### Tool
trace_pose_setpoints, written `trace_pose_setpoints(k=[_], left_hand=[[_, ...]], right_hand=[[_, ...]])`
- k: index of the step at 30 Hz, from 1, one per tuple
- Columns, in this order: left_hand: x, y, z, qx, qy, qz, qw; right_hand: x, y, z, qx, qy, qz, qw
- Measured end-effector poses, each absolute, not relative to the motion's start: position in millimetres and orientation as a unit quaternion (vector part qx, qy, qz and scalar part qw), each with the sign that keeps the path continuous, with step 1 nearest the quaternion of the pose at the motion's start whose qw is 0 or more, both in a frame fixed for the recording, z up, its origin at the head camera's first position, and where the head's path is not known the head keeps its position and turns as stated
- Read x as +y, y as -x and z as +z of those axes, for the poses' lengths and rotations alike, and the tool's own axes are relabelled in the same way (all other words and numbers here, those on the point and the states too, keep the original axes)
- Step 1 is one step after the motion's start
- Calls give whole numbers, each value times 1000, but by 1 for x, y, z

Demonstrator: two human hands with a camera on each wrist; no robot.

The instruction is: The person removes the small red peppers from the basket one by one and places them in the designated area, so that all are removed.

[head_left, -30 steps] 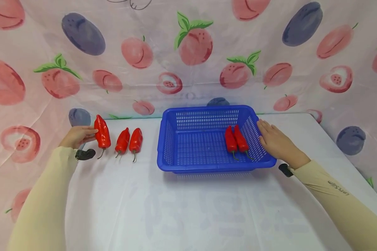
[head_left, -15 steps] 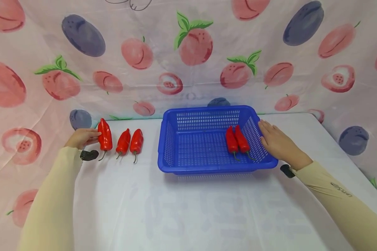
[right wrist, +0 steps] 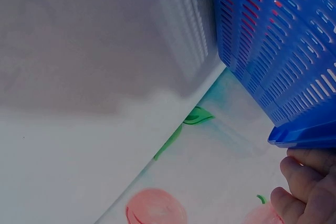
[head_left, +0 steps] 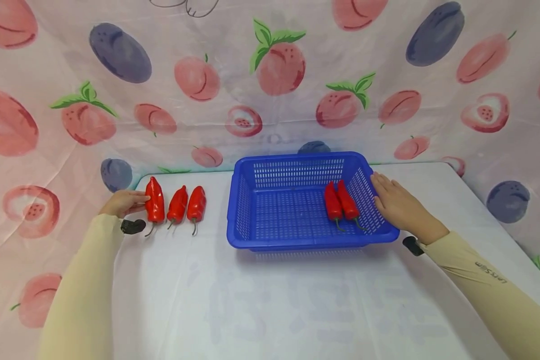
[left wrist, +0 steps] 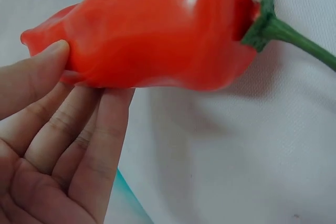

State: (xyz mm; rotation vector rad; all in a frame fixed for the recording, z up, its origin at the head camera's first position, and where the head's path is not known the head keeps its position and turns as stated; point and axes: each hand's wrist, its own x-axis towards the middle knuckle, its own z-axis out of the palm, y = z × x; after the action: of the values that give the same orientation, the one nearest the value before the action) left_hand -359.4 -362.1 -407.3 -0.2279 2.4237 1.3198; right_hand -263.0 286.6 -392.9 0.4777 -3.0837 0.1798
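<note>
At the left of the table, my left hand (head_left: pixel 122 203) pinches a red pepper (head_left: pixel 155 201) near its tip, thumb on top and fingers beneath. Up close in the left wrist view, the pepper (left wrist: pixel 163 35) is glossy with a green stem (left wrist: pixel 294 38) pointing away from the hand. Whether it touches the table is unclear. Just to its right lie a second red pepper (head_left: pixel 177 205) and a third one (head_left: pixel 196 204), stems toward me. My right hand (head_left: pixel 398 205) rests with extended fingers on the right rim of a blue plastic basket (head_left: pixel 297 244).
Inside the basket, two red peppers lie side by side against the right wall, a left one (head_left: pixel 332 201) and a right one (head_left: pixel 348 201). A fruit-patterned cloth (head_left: pixel 279 115) hangs behind the white table (head_left: pixel 270 300).
My left hand has brought its pepper rightward and lower, closer to the two peppers on the table. The right hand has stayed on the basket rim.
</note>
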Motion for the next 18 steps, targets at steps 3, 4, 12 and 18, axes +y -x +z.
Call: trace_pose_setpoints(k=[3, 4, 12, 18], left_hand=[[-361, 361, -412, 860, 84, 468, 182], [-360, 362, -413, 861, 87, 466, 182], [-355, 365, -423, 859, 99, 466, 187], [-353, 367, -430, 860, 119, 463, 177]], right_hand=[[287, 264, -393, -986, -153, 58, 8], [287, 264, -393, -986, -153, 58, 8], [287, 264, -394, -986, -154, 56, 9], [286, 263, -394, -987, -152, 59, 9]])
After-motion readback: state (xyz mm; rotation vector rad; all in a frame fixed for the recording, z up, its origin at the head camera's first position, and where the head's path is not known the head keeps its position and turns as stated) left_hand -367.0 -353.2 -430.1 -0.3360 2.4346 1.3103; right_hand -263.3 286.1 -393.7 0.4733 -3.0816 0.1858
